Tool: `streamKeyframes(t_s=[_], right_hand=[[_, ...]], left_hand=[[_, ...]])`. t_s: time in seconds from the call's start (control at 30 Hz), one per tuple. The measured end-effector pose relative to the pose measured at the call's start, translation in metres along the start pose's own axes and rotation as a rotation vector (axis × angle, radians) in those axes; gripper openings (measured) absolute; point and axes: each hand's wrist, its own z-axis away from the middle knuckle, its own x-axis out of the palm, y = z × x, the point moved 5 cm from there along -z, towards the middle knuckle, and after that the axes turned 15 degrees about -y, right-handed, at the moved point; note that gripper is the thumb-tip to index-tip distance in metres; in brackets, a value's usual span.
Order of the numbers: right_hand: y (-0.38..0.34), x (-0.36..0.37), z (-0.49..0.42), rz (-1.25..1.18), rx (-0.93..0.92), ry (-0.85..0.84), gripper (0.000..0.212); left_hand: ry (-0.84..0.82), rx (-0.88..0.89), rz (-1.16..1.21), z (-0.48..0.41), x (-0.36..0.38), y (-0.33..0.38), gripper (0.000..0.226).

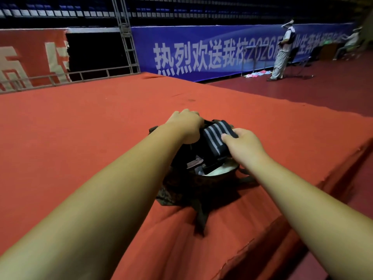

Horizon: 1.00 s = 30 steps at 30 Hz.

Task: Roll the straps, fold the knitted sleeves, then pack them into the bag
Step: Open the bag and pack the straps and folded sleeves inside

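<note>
Your left hand (186, 124) sits at the far left rim of the dark bag (191, 184). Its fingers are curled down over the rim and grip it, with the fingertips hidden behind the fabric. The bag mouth faces up and stands open. Your right hand (245, 146) holds the black strap with grey stripes (216, 136) above the mouth, towards its far right side. The thumb (228, 138) presses on the strap's upper face near its right edge; the other fingers run beneath the strap and are out of sight, so the grip reads as a pinch between thumb and hidden fingers. The strap looks gathered into a flat bundle, stripes running along its length, tilted with its near end dipping into the bag. Whether that lower end touches the contents cannot be told. The strap lies between the two hands, just beside the left one; contact with the left hand is not clear. Inside the bag, a white item (220, 170) lies at the near right and a pinkish item (193, 163) at the left. The bag rests on the red-carpeted platform (101, 118), near its front edge, with a dark bag strap (199, 217) trailing towards you. Beyond: a blue banner (201, 47) with white characters, and a standing person (282, 51) on the dark red floor (302, 93).
</note>
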Motion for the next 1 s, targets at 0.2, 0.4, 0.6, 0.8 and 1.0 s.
streamKeyframes(t_s=[0.2, 0.4, 0.6, 0.8, 1.0], right_hand=[[-0.013, 0.005, -0.032, 0.058, -0.093, 0.032, 0.017], [-0.022, 0.023, -0.067, 0.208, -0.123, 0.002, 0.048], [-0.009, 0.034, -0.08, 0.419, -0.045, 0.041, 0.034], [0.005, 0.029, -0.088, 0.378, 0.125, 0.005, 0.038], [0.014, -0.008, -0.06, 0.29, 0.005, 0.257, 0.015]], left_hand=[[0.082, 0.025, 0.295, -0.024, -0.014, -0.02, 0.053], [0.118, 0.009, 0.434, -0.037, -0.012, -0.041, 0.044], [0.1, 0.053, 0.433, -0.031, -0.012, -0.031, 0.043], [0.155, 0.093, 0.117, -0.023, -0.004, -0.005, 0.037], [0.116, 0.044, 0.092, -0.018, 0.005, 0.014, 0.027]])
